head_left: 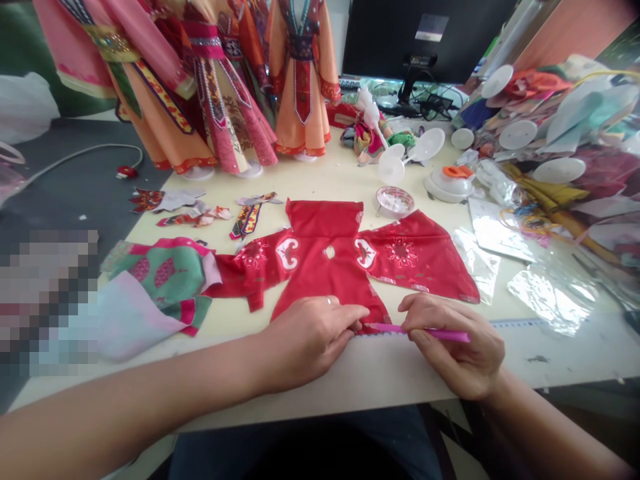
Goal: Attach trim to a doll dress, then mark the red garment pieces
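Observation:
A small red doll garment (325,267) lies spread flat on the table, its wide sleeves stretched to both sides. White scroll patches and embroidered flower motifs decorate it, and a small hole is at its middle. My left hand (315,340) rests over the lower edge, its fingers drawn together on the hem with the tips partly hidden. Between thumb and fingers, my right hand (455,343) grips a slim pink pen (445,335), whose point reaches the hem beside my left fingertips. Along that lower edge runs a ruler (517,323), mostly covered by my hands.
Dressed dolls (303,87) stand at the back near a monitor (425,40). Green and pink cloth (175,273) lies left. A tape roll (395,201), clear plastic bags (550,297) and piled fabrics with white discs (517,135) occupy the right.

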The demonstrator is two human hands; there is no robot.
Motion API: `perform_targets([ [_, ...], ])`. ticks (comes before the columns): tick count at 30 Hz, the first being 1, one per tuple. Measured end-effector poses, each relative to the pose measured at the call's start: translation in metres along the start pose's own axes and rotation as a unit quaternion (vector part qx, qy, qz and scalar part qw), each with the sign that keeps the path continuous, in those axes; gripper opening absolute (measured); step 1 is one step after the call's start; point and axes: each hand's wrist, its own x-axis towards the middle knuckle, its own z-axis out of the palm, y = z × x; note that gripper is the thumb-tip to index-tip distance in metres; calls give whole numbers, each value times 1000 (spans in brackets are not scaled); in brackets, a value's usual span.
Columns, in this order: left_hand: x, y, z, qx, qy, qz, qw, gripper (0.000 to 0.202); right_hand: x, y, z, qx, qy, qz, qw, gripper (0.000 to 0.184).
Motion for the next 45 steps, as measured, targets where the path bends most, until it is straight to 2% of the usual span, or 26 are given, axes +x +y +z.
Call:
perform_targets([
  [7, 0, -1, -3, -124, 20, -30, 992, 36, -4, 2, 0, -6, 14, 1, 1000, 20],
  [12, 3, 0, -6, -222, 38, -112, 968, 33, -6, 3, -1, -18, 21, 3, 1000, 22],
  [15, 4, 0, -12, -317, 57, -180, 929, 30, -8, 5, 1, -54, -8, -33, 998, 32],
  [18, 4, -1, -20, -408, 91, -227, 880, 26, -9, 8, 4, -107, -69, -73, 989, 39],
  [24, 1, -8, -33, -545, 205, -234, 779, 19, -11, 11, 9, -147, -145, -117, 971, 43],
  [28, 0, -13, -35, -585, 233, -234, 741, 17, -12, 10, 11, -162, -176, -132, 962, 43],
  [37, 0, -13, -37, -609, 230, -253, 716, 20, -12, 10, 13, -170, -168, -145, 960, 39],
  [41, 1, -13, -35, -600, 225, -246, 727, 25, -14, 11, 12, -176, -115, -148, 966, 41],
  [45, 2, -14, -33, -576, 220, -232, 752, 29, -11, 12, 12, -177, -68, -135, 973, 45],
])
